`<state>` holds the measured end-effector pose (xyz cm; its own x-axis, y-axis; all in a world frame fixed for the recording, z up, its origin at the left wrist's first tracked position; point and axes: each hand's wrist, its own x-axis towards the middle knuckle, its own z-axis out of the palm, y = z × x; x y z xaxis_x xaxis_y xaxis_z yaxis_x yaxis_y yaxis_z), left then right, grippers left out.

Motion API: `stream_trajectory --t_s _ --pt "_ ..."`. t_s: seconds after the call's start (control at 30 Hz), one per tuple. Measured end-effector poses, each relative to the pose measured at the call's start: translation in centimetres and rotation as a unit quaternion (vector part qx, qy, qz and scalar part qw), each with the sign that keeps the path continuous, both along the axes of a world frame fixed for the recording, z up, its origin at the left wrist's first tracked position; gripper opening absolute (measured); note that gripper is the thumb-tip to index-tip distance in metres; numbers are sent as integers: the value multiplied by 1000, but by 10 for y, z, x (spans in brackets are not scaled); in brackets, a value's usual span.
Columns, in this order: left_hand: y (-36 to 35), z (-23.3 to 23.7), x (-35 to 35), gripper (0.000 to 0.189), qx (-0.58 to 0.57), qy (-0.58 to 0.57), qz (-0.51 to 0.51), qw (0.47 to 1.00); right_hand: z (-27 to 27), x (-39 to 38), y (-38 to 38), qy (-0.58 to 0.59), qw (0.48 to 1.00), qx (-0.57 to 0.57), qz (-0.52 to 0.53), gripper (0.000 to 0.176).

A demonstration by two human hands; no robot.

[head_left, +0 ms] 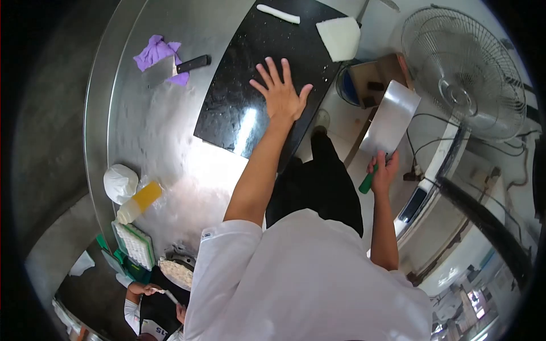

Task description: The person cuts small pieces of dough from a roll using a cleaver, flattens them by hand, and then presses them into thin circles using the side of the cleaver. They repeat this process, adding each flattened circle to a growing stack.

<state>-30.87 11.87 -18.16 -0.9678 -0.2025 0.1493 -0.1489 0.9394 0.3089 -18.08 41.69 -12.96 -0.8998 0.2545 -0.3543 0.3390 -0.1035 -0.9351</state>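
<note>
My left hand [282,98] lies with fingers spread over the black slab [227,91], holding nothing. Out to the side, past the slab's right edge, my right hand [384,170] grips a cleaver by its green handle. The broad, shiny blade of the cleaver [391,116] points away from me. At the slab's far end is a white strip [278,13] that looks like rolled dough. A flat, white, squarish piece [339,38] sits at its far right corner, with small white crumbs nearby.
On the steel table [128,113], a black-handled scraper [176,68] rests on a purple cloth [156,52]. Nearer are a white bag [120,183], a bottle of yellow liquid [139,202] and a tray of white pieces [135,243]. A fan [460,85] stands right. Another person [153,310] works lower left.
</note>
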Motion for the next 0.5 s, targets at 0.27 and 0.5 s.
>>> stream_trajectory --t_s 0.27,0.5 --pt "-22 1 111 73 148 -41 -196 968 -2 114 -20 -30 996 73 -28 22" --pt "-9 34 80 85 179 -40 -275 944 -9 105 -25 -43 997 20 -60 24"
